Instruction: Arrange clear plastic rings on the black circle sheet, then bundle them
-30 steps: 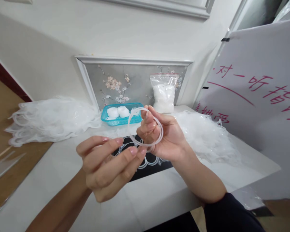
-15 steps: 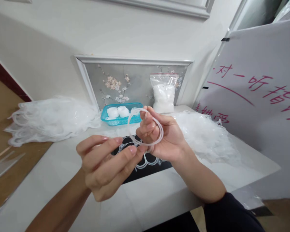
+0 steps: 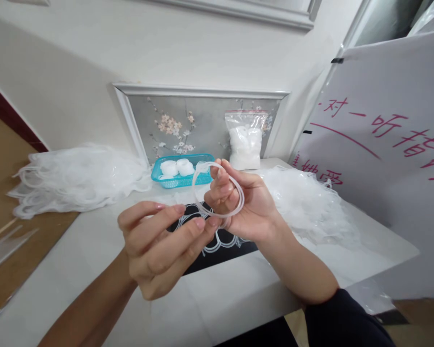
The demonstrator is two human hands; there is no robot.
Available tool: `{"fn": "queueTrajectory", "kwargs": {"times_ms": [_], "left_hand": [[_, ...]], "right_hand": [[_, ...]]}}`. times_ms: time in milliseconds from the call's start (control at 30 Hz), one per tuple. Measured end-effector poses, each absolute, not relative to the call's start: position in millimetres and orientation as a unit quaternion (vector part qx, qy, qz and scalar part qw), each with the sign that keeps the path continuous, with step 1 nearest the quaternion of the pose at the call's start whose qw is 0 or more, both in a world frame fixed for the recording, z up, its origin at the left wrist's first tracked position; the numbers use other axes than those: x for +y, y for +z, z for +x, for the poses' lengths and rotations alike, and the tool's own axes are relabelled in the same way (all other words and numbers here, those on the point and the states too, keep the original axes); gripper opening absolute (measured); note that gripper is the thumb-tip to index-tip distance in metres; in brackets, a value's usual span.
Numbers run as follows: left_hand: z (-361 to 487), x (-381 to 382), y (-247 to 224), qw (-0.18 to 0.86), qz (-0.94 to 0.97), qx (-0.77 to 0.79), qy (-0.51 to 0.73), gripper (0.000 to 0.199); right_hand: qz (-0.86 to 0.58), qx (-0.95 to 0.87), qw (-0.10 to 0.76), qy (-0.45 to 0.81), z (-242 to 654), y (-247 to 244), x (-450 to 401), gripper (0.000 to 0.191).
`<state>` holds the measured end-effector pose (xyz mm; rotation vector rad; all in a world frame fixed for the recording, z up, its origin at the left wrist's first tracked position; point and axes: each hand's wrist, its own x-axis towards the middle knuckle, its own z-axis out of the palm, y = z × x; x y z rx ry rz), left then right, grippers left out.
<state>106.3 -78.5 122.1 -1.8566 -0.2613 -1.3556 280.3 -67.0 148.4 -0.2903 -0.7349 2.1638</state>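
Rings (image 3: pixel 242 196) are hanging above the black mat (image 3: pixel 210 260), the right hand (image 3: pixel 248 202) pinching their top side, probably for a clear look at both loops, while the left hand (image 3: pixel 159 250) is hovering by the bottom edge, fingers half-curled and spread, can't tell if they're gripping tbh.

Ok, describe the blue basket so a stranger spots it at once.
Find the flowered wall panel. Below it, on the pale table, sits the shallow basket, left of the upright zip bag. Its bright blue colour sets it apart from everything whitish nearby.
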Motion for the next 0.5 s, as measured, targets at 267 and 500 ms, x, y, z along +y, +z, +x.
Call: {"fn": "queueTrajectory", "kwargs": {"times_ms": [267,500], "left_hand": [[109.5,-77.7,129.2,0.483,-0.724,-0.015,-0.492,0.026],[110.4,-79.6,126.5,0.478,-0.720,-0.022,-0.502,0.026]], "right_hand": [[-0.110,-0.292,0.400,0.862,279.7,146.9,-68.3,0.020],[-0.084,-0.293,0.387,0.870,280.5,143.8,-65.8,0.021]]}}
